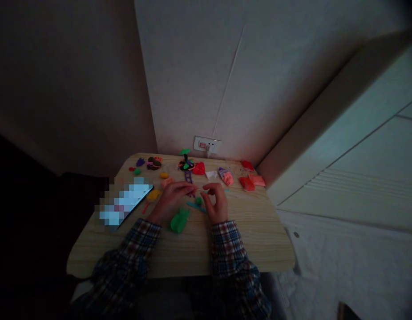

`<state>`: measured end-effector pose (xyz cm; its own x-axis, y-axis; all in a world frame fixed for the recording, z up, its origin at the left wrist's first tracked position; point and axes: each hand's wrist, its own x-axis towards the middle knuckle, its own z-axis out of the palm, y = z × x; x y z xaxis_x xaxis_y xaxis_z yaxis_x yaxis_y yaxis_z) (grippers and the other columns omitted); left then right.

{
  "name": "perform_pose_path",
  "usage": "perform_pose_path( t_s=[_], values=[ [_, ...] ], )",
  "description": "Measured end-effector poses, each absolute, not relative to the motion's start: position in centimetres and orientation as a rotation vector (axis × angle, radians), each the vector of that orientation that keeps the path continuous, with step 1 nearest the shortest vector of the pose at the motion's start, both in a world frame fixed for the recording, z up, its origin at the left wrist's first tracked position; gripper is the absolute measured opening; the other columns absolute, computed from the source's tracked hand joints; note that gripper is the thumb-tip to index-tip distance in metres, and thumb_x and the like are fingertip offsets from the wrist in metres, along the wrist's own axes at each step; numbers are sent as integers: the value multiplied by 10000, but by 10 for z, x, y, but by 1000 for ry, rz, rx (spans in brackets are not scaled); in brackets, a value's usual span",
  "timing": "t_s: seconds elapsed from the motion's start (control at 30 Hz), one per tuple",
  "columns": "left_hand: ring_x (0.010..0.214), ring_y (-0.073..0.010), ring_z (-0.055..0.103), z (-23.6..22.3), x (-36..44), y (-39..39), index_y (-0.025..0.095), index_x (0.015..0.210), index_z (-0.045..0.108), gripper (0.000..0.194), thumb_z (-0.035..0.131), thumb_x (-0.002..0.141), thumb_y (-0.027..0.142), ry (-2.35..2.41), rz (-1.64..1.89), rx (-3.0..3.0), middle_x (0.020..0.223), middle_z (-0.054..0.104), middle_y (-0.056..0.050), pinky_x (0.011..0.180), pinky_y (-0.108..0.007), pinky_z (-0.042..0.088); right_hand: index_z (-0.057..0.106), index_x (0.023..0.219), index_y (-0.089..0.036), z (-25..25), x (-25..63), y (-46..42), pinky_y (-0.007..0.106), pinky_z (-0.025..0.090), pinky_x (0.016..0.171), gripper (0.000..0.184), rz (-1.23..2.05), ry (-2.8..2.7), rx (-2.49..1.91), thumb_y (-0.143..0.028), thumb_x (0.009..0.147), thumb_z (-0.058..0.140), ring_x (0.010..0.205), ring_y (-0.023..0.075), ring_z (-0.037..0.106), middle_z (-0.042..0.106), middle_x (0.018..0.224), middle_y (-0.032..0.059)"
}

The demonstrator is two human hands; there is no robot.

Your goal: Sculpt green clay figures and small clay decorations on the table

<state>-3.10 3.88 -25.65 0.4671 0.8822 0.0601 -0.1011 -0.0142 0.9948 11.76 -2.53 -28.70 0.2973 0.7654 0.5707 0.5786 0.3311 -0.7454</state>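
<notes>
Over the middle of the table, my left hand (171, 198) has its fingers pressed together around something small and pinkish at the tips, too small and dim to name. Facing it, my right hand (216, 205) curls thumb and forefinger into a loose pinch; what lies between them cannot be made out. Below the hands are a green packet (179, 220), a small green lump (198, 201) and a blue stick (195, 206). A purple ladder-shaped piece (188, 178) lies just beyond the fingertips, leading to a black, green and pink clay-like figure (186, 164).
A lit phone or tablet (126, 202), blurred out, stands at the left. Yellow clay-like pieces (153, 195) lie beside my left hand. Red and pink packets (248, 183) are at the back right. A wall socket (207, 144) with a plug sits behind the table (259, 240).
</notes>
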Motion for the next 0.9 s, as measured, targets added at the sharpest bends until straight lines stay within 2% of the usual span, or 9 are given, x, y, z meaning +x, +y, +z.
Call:
perform_pose_path(
  t_s=[0.2,0.5,0.7,0.9],
  values=[
    [772,-174,647,-260,-29,37,155,818,708,214,759,628,241,745,866,1297,777,709,-23,748,-292,505,606,970,-220,-286,112,-28,327,468,692,112,130,-1503,-1250,-227,863,572,790,184,539,594,916,52],
    [672,-143,628,-261,-29,33,168,961,666,377,781,608,238,705,859,1237,660,648,29,664,-248,487,633,904,-217,-288,111,-28,336,492,743,68,62,-1583,-1183,-240,880,573,859,193,576,620,906,51],
    [696,-146,624,-260,-30,34,170,966,679,375,778,611,239,720,850,1251,675,653,24,674,-248,478,626,817,-214,-287,112,-30,324,482,703,115,28,-1583,-1186,-218,898,544,804,182,579,619,828,39],
    [725,-152,611,-257,-29,33,160,882,701,273,761,631,248,744,850,1278,709,648,4,700,-266,480,624,792,-217,-288,113,-30,317,474,704,121,38,-1572,-1201,-207,888,551,791,183,573,613,795,35]
  ],
)
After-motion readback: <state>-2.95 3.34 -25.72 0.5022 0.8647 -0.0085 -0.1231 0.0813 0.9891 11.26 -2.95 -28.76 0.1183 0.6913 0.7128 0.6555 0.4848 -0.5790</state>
